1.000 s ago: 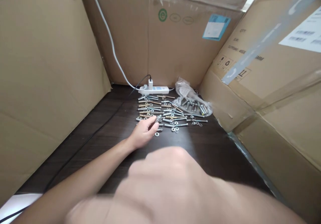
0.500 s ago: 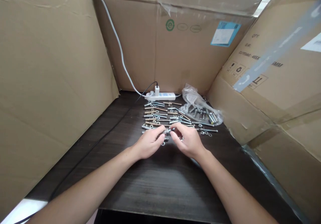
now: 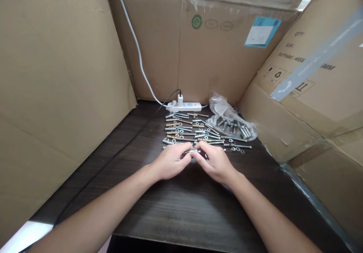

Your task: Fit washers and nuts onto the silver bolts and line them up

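A small metal expansion bolt (image 3: pixel 194 151) lies sideways between my two hands, above the near edge of the laid-out hardware. My left hand (image 3: pixel 172 161) pinches its left part between thumb and fingers. From the other side, the thumb and fingertips of my right hand (image 3: pixel 213 162) close on its right end, so most of the bolt is covered. Just beyond the hands, silver and brass-coloured bolts (image 3: pixel 179 138) lie in rows with nuts and washers among them. A few loose washers (image 3: pixel 238 149) are to the right of my right hand.
A clear plastic bag (image 3: pixel 224 109) with more bolts lies at the back right. Behind the rows sits a white power strip (image 3: pixel 193 106) with a plugged-in adapter. A black cable (image 3: pixel 113 156) crosses the dark table's left side. Cardboard walls (image 3: pixel 159 56) enclose three sides.
My fingertips have come closer together around the bolt, covering more of it. The camera view has shifted slightly, so the background sits a little farther right.
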`<state>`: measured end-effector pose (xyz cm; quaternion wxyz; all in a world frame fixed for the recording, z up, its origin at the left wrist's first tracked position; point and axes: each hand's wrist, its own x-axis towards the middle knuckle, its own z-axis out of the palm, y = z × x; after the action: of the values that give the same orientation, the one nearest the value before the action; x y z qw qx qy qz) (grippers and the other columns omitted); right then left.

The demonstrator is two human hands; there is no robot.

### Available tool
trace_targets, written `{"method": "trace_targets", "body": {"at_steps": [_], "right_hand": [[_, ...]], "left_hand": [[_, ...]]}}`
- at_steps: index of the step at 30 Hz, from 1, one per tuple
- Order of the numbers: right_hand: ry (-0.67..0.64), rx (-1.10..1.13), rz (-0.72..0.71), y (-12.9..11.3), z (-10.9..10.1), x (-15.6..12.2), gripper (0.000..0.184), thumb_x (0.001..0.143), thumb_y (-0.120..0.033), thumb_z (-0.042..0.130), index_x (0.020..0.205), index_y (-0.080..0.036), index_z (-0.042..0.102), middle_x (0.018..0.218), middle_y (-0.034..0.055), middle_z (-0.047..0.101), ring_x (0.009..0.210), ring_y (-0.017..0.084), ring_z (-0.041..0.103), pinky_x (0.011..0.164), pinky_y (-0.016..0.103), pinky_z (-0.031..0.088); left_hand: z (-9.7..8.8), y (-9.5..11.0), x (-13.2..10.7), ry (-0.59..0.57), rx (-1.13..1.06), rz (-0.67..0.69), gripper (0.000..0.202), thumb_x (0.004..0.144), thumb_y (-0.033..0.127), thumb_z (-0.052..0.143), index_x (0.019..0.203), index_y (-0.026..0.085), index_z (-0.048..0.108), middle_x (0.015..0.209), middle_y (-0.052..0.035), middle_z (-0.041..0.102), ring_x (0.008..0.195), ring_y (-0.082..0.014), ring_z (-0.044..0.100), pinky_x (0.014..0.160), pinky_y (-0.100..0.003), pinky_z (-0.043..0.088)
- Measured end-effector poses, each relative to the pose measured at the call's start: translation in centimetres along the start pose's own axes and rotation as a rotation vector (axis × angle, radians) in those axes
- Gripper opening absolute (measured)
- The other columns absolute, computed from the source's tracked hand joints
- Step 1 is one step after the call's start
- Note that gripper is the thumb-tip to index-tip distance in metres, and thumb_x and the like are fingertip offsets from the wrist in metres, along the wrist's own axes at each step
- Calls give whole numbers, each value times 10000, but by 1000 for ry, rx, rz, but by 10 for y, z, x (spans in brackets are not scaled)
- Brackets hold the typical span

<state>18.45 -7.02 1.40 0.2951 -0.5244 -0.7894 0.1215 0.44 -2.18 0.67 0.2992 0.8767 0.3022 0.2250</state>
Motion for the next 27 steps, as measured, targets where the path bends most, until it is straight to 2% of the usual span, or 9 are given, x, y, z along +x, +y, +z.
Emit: {"method": "trace_targets", "body": {"at_steps": [6,21,27], "right_hand": [[1,32,25,3,3,0,246,927,-401,439,787,-208,503,661,-22,544,581,124,499,575,235,355],[-62,62,-39,7,6,0,155,959,-317,389,934,-213,502,824,17,575,734,155,539,671,265,403],[-44,64,-89,7,7,1,141,940,-253,424,1055,-212,496,970,45,597,814,163,561,726,277,423]], "left_hand": [[0,-3,2,-1,-22,-13,221,909,288,393,716,179,403,651,48,450,588,-102,403,556,-228,272],[1,-11,3,4,-2,-79,280,896,318,404,664,162,420,579,53,399,556,-90,355,544,-227,246],[-2,-6,4,9,-158,-66,290,898,296,371,737,145,559,674,23,535,638,-115,463,610,-223,346]]}}
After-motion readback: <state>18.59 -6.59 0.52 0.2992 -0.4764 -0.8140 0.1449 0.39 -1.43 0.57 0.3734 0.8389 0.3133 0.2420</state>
